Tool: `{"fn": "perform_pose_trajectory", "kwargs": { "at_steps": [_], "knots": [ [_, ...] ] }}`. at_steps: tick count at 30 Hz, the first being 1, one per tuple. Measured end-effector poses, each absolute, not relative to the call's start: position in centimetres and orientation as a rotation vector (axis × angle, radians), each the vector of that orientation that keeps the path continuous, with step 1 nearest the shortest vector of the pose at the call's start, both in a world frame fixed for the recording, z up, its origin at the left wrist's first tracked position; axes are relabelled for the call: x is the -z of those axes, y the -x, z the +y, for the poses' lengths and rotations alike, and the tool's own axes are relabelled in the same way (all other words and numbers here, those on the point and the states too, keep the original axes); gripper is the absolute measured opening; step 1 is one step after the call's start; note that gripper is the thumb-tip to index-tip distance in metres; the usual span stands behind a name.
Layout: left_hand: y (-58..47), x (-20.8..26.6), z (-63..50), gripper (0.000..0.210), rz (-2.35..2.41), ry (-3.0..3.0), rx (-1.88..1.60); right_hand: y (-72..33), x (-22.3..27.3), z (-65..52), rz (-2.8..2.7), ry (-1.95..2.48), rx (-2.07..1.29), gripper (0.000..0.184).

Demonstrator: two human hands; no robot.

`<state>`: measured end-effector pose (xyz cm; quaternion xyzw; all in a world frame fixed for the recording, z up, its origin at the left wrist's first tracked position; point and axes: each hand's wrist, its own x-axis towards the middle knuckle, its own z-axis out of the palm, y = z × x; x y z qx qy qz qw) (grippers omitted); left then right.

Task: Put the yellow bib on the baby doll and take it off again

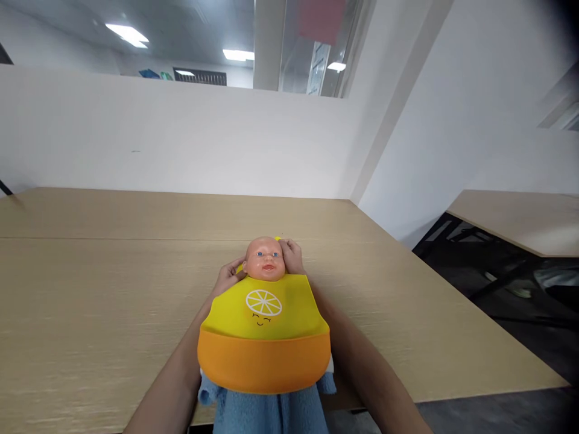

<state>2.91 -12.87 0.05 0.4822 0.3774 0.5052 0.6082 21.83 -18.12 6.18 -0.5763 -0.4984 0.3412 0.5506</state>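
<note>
The bib [263, 328] looks like moulded silicone, so I would expect it to be light, bendy and hard to damage, with a slightly grippy skin and a stiffer, springy pocket [265, 364] along its bottom edge. The neck band [240, 268] is probably the best place to take hold, one end on each side of the doll's head; the pocket rim would serve for shifting the whole piece. The bib lies over the front of the doll [266, 259], just below its chin, spreading wider than the body and covering most of the blue fuzzy clothing [271, 413]. Its upper part is bright yellow, with a white citrus slice [263, 302] and a small smiling face drawn in dark lines; the pocket is plain orange. The doll's head is bald, smooth and shiny, likely firm plastic, and faces up above the desk [113, 301]. The left hand [229, 278] has its fingers bent at one side of the doll's head, against the yellow band; the right hand [293, 256] is curled at the other side, near another scrap of yellow. Whether either pinches the band I cannot tell.
</note>
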Motion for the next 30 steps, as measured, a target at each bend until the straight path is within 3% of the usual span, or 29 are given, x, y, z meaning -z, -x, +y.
{"fn": "perform_pose_trajectory", "kwargs": {
  "at_steps": [8,12,14,18,25,30],
  "knots": [
    [-2.4,0.1,-12.8,0.054,1.034,-1.240,-1.234,-22.0,-4.4,-9.5,-1.064,1.220,-0.882,0.027],
    [-2.0,0.8,-12.7,0.068,1.157,-1.135,-1.345,-24.2,-4.6,-8.4,-1.009,1.203,-0.893,0.022],
    [-1.8,1.1,-12.6,0.070,1.200,-1.102,-1.335,-25.1,-5.6,-8.1,-1.024,1.163,-0.940,0.028],
    [-1.3,1.1,-12.5,0.053,1.237,-1.091,-1.322,-26.2,-8.5,-8.4,-1.103,1.027,-1.072,0.044],
    [-0.8,-1.3,-14.1,0.051,1.172,-1.031,-1.348,-24.0,-13.3,-13.1,-1.709,0.837,-1.103,0.023],
    [0.3,-2.2,-15.0,0.045,1.118,-1.087,-1.228,-20.0,-13.9,-16.6,-2.272,0.887,-0.653,0.009]
  ]
}}
